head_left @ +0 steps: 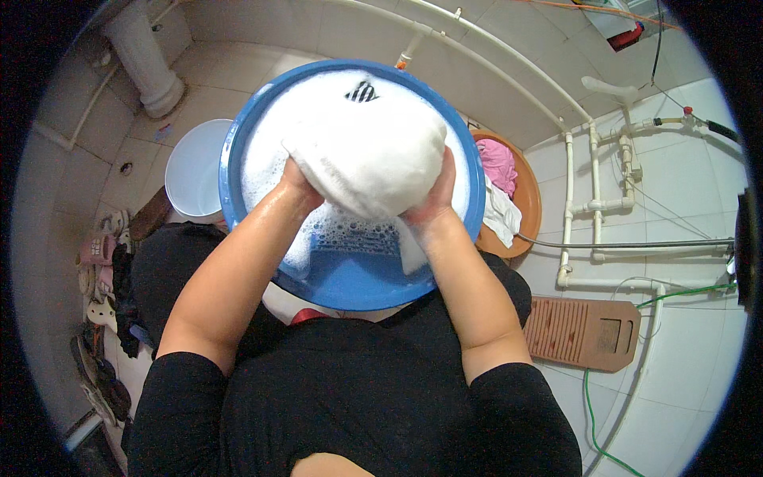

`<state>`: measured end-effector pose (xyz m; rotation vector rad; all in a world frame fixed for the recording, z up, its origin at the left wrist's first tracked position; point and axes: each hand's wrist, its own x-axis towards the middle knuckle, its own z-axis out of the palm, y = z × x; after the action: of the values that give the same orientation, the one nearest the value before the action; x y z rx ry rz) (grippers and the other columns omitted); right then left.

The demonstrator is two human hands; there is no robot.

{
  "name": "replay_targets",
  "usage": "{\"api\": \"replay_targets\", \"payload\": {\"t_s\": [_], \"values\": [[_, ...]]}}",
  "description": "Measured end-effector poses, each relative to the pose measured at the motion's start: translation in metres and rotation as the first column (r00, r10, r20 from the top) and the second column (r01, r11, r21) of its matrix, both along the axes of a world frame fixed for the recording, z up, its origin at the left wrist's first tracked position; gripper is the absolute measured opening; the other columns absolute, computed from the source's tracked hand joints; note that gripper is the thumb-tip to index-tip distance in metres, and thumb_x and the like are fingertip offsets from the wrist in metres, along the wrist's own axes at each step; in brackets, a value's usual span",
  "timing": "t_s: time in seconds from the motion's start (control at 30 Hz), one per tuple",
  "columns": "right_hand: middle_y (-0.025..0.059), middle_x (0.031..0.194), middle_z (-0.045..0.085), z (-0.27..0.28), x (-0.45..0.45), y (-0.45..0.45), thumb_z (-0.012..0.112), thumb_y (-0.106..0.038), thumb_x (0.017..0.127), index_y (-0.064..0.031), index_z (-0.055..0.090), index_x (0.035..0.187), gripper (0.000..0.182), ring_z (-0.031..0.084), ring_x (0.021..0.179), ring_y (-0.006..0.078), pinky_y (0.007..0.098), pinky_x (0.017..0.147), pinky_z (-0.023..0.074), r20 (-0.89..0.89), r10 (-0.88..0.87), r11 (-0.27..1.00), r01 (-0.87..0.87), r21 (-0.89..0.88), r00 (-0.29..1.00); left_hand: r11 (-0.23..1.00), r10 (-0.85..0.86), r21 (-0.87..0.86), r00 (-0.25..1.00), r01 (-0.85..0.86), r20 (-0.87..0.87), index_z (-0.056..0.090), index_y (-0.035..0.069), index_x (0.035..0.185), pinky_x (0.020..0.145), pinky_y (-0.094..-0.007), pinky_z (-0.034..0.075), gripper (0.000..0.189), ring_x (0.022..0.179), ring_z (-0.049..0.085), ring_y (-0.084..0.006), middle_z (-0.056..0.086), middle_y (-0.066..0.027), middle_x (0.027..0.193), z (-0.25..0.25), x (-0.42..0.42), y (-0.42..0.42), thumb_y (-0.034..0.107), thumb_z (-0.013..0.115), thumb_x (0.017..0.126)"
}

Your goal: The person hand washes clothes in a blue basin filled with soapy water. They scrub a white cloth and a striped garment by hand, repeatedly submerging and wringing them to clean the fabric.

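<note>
A wet white cloth (369, 155), bunched into a rounded mass, is held up over the blue plastic basin (343, 283). My left hand (303, 183) grips its left side, fingers partly hidden under a fold. On the opposite side, my right hand (438, 188) cups the lower right of the cloth, its fingertips out of sight. Thick white soap suds (268, 143) fill most of the basin. Through the suds at the far side pokes a black-and-white striped piece of fabric (362, 92). A ribbed washboard surface (354, 241) shows under bubbles at the near side.
A white bucket (199, 170) stands left of the basin. To the right, an orange-brown tub (527, 203) holds pink cloth (498, 164) and white cloth (502, 211). A brown washboard (584, 334) lies near white pipes (569, 208). Several shoes (98, 358) line the left side.
</note>
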<state>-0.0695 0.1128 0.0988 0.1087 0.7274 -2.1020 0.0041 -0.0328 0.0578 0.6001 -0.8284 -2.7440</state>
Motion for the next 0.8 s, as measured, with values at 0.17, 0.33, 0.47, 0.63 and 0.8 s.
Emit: {"api": "replay_targets", "payload": {"t_s": [0.17, 0.33, 0.47, 0.63, 0.8], "values": [[0.0095, 0.119, 0.048, -0.02, 0.02, -0.01, 0.031, -0.034, 0.089, -0.0069, 0.038, 0.122, 0.044, 0.051, 0.103, 0.0255, 0.0417, 0.085, 0.045, -0.688, 0.193, 0.981, -0.139, 0.134, 0.699, 0.956, -0.061, 0.257, 0.951, 0.143, -0.302, 0.036, 0.002, 0.125, 0.091, -0.04, 0.04, 0.056, 0.108, 0.049, -0.0248, 0.046, -0.0161, 0.122, -0.016, -0.004, -0.006, 0.04, 0.041, 0.084], [0.0086, 0.125, 0.043, -0.031, 0.021, -0.006, 0.032, -0.043, 0.088, -0.0111, 0.034, 0.128, 0.051, 0.047, 0.11, 0.0226, 0.04, 0.09, 0.0419, 0.1, 0.435, 0.88, -0.398, -0.26, 0.895, 0.979, -0.105, 0.123, 0.915, 0.165, -0.39, 0.041, 0.003, 0.121, 0.088, -0.0386, 0.043, 0.048, 0.103, 0.052, -0.0249, 0.051, -0.0154, 0.116, -0.002, 0.0, -0.014, 0.033, 0.045, 0.084], [0.0087, 0.13, 0.038, -0.052, 0.007, -0.001, 0.032, -0.057, 0.082, -0.0143, 0.032, 0.13, 0.064, 0.041, 0.116, 0.0261, 0.0475, 0.093, 0.0357, 0.046, 0.469, 0.883, -0.468, -0.023, 0.882, 0.989, -0.143, -0.093, 0.925, 0.117, -0.352, 0.049, 0.003, 0.112, 0.087, -0.0364, 0.044, 0.037, 0.101, 0.053, -0.0244, 0.054, -0.015, 0.111, -0.007, 0.002, -0.025, 0.026, 0.047, 0.083], [0.0114, 0.13, 0.038, -0.026, 0.006, 0.011, 0.016, -0.083, 0.063, -0.0215, 0.032, 0.13, 0.092, 0.036, 0.117, 0.0366, 0.0617, 0.09, 0.026, 0.042, 0.452, 0.892, -0.452, -0.011, 0.891, 0.967, -0.082, -0.256, 0.949, 0.002, -0.305, 0.055, 0.004, 0.098, 0.08, -0.0361, 0.047, 0.025, 0.091, 0.057, -0.0238, 0.059, -0.0124, 0.098, 0.002, 0.008, -0.021, 0.021, 0.048, 0.081], [0.0119, 0.114, 0.051, -0.01, 0.002, 0.009, 0.047, -0.06, 0.075, -0.0082, 0.045, 0.116, 0.067, 0.048, 0.107, 0.0257, 0.044, 0.092, 0.0374, -0.164, 0.165, 0.975, -0.136, 0.173, 0.972, 0.996, 0.027, -0.074, 0.954, -0.052, -0.298, 0.055, 0.005, 0.094, 0.076, -0.0364, 0.049, 0.022, 0.087, 0.057, -0.0234, 0.059, -0.0115, 0.095, -0.013, 0.001, -0.005, 0.021, 0.046, 0.082]]}}
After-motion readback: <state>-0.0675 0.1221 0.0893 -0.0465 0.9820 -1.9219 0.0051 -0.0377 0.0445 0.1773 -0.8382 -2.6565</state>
